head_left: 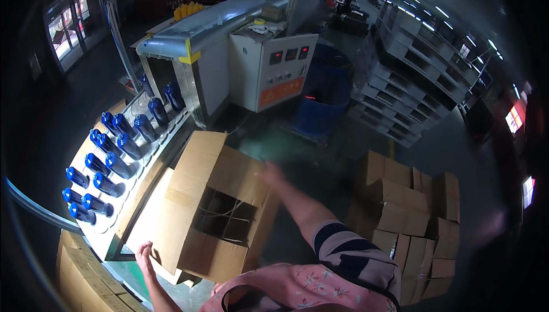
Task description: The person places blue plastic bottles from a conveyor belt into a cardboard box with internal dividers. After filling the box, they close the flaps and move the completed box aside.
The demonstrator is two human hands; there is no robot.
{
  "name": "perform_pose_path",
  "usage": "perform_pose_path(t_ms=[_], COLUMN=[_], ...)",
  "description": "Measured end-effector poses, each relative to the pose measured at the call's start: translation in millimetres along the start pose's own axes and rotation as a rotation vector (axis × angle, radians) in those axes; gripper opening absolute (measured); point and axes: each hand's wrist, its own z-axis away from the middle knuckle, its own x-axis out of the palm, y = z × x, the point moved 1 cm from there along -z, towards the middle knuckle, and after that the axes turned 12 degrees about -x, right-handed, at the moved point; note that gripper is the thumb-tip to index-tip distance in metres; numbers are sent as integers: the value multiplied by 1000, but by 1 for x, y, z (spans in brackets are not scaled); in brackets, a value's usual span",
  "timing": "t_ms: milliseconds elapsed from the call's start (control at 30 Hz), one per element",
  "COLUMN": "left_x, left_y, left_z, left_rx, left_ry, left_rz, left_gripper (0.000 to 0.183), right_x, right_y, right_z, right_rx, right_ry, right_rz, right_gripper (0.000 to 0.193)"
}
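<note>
A brown cardboard carton [191,197] stands tilted in front of me, its top flaps spread apart. Thin cardboard dividers [231,220] split its dark inside into compartments. My left hand [145,256] has its fingers curled at the carton's near left edge, against a brightly lit surface. On the far right side, my right hand [269,175] grips the edge of a flap, slightly blurred, with the fingertips partly hidden. Left of the carton, several dark blue bottles [119,165] stand in loose rows on a lit conveyor [140,177].
A control cabinet [280,72] stands beside the covered conveyor housing [211,23] ahead. Right of it is a blue barrel [325,94]. Grey pallets [400,89] are stacked farther right, with folded cartons [409,220] piled nearer. More cardboard [86,275] lies at lower left.
</note>
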Motion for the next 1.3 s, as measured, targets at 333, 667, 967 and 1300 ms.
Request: perform_pose_path(t_ms=[333,667,967,1300], left_x=[78,69,34,28], left_y=[60,82,44,67], left_z=[-21,-46,-150,-109], left_rx=[75,-157,-201,37], left_ry=[233,140,-109,-288], left_rz=[-926,-1081,-1087,-893], left_gripper=[99,103,89,70], right_x=[95,241,223,221], right_y=[70,123,132,-41], right_z=[84,330,321,337], right_rx=[293,773,639,566], right_ry=[762,-109,-212,29], right_rz=[-655,-1227,-1492,-1412], right_gripper=[34,36,22,27])
